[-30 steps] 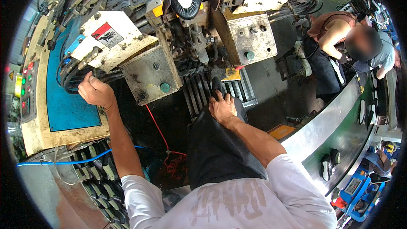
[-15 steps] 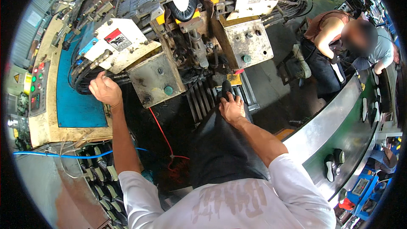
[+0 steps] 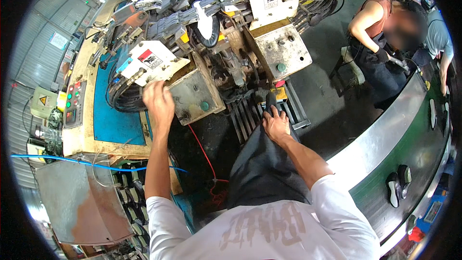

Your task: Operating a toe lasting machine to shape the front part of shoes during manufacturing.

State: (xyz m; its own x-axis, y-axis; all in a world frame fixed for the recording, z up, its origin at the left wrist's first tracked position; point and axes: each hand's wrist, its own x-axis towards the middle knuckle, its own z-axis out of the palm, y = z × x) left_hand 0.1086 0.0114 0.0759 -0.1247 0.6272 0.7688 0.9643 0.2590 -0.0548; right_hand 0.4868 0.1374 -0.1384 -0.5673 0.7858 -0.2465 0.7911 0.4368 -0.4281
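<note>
- Jutting from the machine, the grey control box [image 3: 195,95] carries a green button [image 3: 204,106] and lies just to the right of the left hand.
- Left hand [image 3: 159,100]: at the grey control box's left edge, covering part of it in this view. The fingers are close together and slightly bent, but blurred; I cannot tell whether they touch the box or hold anything.
- White plate [image 3: 168,61]: just beyond the grey control box, toward its left, bearing a red-and-white warning label [image 3: 150,58].
- Black hoses [image 3: 120,97]: bundled to the left of the grey control box.
- Right hand [image 3: 276,124]: well to the right of the grey control box and nearer the person, resting on the dark trousers [image 3: 262,173] with fingers partly spread.
- White form [image 3: 204,23]: beyond the grey control box, with a black piece around its end.
- Second box [image 3: 288,48]: right of the grey control box and farther off, with a green button of its own.
- Red cord [image 3: 204,153]: running from below the grey control box toward the person.
- Blue panel [image 3: 113,127]: left of the grey control box.
- Green belt [image 3: 370,204]: far to the right of the grey control box, carrying a pair of shoes [image 3: 393,190].
- Co-worker [image 3: 368,24]: bent over, also far right of the grey control box.
</note>
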